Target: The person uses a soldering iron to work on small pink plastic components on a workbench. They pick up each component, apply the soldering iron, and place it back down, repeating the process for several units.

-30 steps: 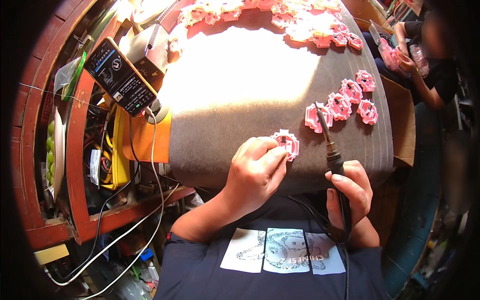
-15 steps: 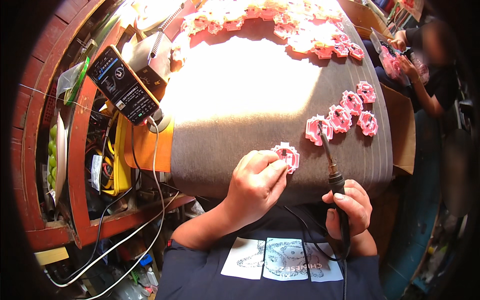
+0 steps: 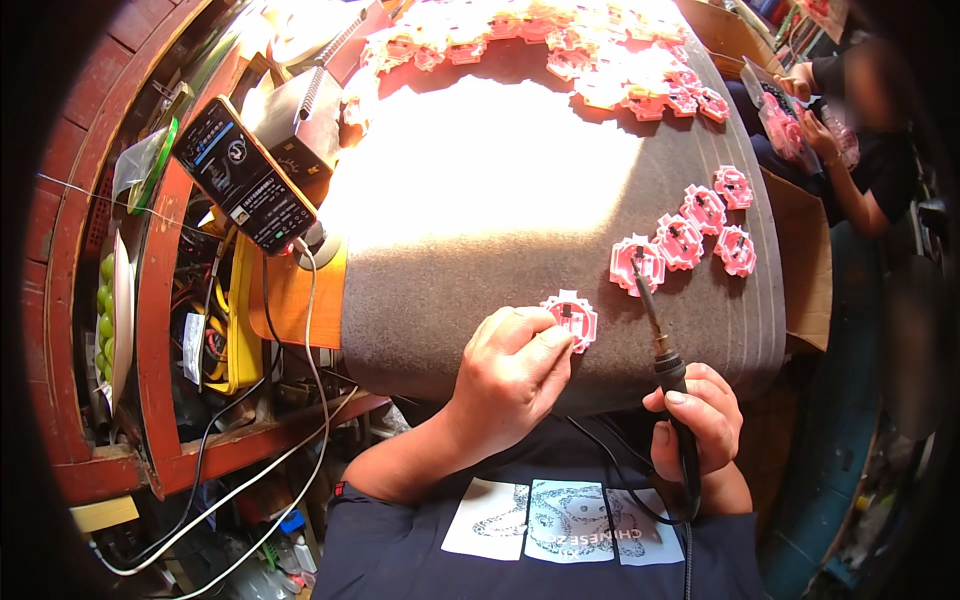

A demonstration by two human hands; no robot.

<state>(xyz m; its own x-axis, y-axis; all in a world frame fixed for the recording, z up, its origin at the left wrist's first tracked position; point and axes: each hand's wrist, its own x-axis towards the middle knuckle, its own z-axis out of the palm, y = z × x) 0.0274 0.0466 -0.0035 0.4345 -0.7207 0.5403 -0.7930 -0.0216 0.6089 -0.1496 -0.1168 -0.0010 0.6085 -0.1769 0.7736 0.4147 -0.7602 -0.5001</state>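
My left hand (image 3: 510, 365) is closed in a pinch at the near left edge of a pink plastic housing (image 3: 585, 315) with a small black piece inside. The fingertips hide whether something thin is also between them. In my right hand (image 3: 705, 415) is a soldering iron (image 3: 670, 370), gripped by its black handle and pointing away from me. Its tip reaches over another pink housing (image 3: 625, 268), up to the black piece there; actual contact is hard to make out. Several similar pink housings (image 3: 703, 209) lie just beyond, toward the right.
More pink housings (image 3: 600, 90) crowd the far side of the dark work surface (image 3: 470, 290), under strong glare. On the left stand a phone (image 3: 245, 175) with a white cable (image 3: 320, 370) and a dark box (image 3: 300, 125). Another person (image 3: 850, 130) handles pink parts at far right.
The soldering iron has shifted very slightly left, its tip still over the same pink housing. My left hand keeps its pinch at the other housing.
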